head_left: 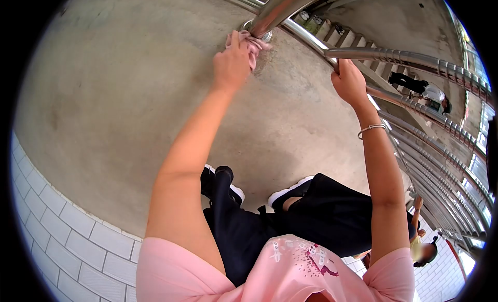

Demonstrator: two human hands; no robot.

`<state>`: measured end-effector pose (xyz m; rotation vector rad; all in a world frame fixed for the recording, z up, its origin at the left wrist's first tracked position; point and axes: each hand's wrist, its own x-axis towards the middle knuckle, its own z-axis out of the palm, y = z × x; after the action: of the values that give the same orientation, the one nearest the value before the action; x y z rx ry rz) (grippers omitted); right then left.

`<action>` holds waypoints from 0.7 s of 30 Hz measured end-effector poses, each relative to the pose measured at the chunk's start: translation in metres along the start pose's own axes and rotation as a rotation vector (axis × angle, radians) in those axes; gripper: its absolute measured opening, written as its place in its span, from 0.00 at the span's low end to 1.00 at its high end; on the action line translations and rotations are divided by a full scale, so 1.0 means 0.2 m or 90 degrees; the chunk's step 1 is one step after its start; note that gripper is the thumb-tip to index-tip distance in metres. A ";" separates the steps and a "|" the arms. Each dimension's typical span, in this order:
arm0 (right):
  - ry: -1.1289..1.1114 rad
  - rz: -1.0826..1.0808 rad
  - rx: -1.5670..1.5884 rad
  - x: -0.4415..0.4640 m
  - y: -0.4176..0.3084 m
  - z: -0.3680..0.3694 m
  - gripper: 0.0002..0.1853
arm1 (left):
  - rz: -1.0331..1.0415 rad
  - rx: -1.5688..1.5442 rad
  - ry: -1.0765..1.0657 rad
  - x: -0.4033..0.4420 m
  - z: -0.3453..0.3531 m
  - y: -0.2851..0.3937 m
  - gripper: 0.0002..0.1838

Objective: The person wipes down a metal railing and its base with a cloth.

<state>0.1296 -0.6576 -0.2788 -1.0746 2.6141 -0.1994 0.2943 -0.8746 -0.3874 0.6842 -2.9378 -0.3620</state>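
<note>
My left hand (233,64) is closed on a crumpled pink cloth (254,53). It presses the cloth against the foot of a thick metal post (277,14), by the round base collar (266,35) on the concrete floor. My right hand (350,83) is wrapped round a metal bar of the railing, just beneath a spiral-ridged baluster (384,54). Part of that bar is hidden by my fingers. A thin bracelet (372,127) sits on my right wrist.
Metal balusters (441,146) run along my right side. Beyond them are stairs (363,45) and a person (423,89). Another person (423,250) is near the railing at lower right. White wall tiles (78,224) rise at lower left. My shoes (290,193) rest on the concrete floor (129,94).
</note>
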 end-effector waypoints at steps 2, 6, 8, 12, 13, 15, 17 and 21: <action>-0.022 0.015 -0.013 0.00 0.00 0.00 0.12 | -0.038 -0.036 0.014 0.04 0.01 -0.04 0.18; -0.020 0.012 -0.019 0.00 0.00 0.00 0.11 | -0.052 -0.089 0.082 0.14 0.05 -0.08 0.17; -0.007 0.008 -0.014 0.00 0.00 0.00 0.11 | -0.090 -0.099 0.073 0.19 0.03 -0.07 0.16; -0.014 0.011 -0.025 0.01 0.00 0.01 0.10 | -0.188 -0.147 -0.040 0.32 0.00 -0.01 0.14; -0.008 0.009 -0.029 0.01 0.00 0.01 0.10 | -0.203 -0.147 -0.059 0.35 0.01 -0.01 0.14; -0.003 0.006 -0.034 0.01 0.00 0.01 0.09 | -0.175 -0.155 -0.075 0.40 0.03 -0.04 0.13; -0.006 0.015 -0.024 0.01 0.00 0.01 0.09 | -0.144 -0.161 -0.093 0.41 0.04 -0.06 0.13; -0.010 0.010 -0.020 0.00 0.00 0.00 0.09 | -0.124 -0.125 -0.077 0.38 0.03 -0.05 0.13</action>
<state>0.1292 -0.6582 -0.2790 -1.0616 2.6198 -0.1460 0.2300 -0.9149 -0.3930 0.9520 -2.8975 -0.7221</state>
